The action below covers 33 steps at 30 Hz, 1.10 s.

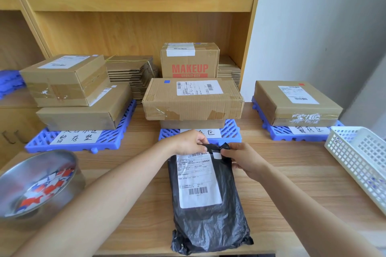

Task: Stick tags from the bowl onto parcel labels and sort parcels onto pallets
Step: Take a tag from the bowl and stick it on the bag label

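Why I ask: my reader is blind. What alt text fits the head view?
Left hand and right hand pinch the top of a labelled black mailer bag on a table. Behind stand three blue pallets holding cardboard parcels; a steel bowl of tags sits left.

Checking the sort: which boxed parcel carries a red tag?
The lone box on the right pallet: its tag is red, while the middle box has a blue tag.

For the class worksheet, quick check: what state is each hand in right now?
Left hand: pinching the top edge of the black parcel.
Right hand: pinching a white tag at the top corner of the label.
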### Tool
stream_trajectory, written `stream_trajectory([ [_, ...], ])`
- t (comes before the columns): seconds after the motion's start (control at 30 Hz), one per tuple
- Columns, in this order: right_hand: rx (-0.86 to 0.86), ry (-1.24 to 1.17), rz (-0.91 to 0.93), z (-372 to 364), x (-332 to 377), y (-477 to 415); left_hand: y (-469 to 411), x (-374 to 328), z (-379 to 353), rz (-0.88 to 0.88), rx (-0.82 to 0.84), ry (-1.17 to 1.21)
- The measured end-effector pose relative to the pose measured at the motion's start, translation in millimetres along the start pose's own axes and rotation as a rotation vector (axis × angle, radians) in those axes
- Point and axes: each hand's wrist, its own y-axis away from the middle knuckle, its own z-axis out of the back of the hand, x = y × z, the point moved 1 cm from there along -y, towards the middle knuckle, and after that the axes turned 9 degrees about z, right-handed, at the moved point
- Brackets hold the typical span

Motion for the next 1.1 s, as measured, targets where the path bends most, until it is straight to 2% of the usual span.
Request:
stream_trajectory([
  [0.17,0.009,-0.024,-0.018,-3.2,6.6,2.3,7.9,-6.4,-3.2,-0.003,-0.02,0.072],
  [0.33,0.01,-0.094,0.014,-8.2,8.6,0.3,4.2,-8.1,-9.1,-0.03,0.037,0.204],
  [0.7,-0.099,-0.188,-0.011,-8.5,-1.0,-0.3,-3.5,-3.3,-12.2,-0.039,0.078,0.122],
  [0.97,0.063,-0.113,-0.008,-2.7,-2.2,3.1,-5.0,1.5,-9.8,-0.037,0.062,0.247],
  [1.1,0.042,-0.024,0.039,-1.6,-3.5,-0.6,-2.9,1.4,-11.2,-0.041,0.058,0.244],
])
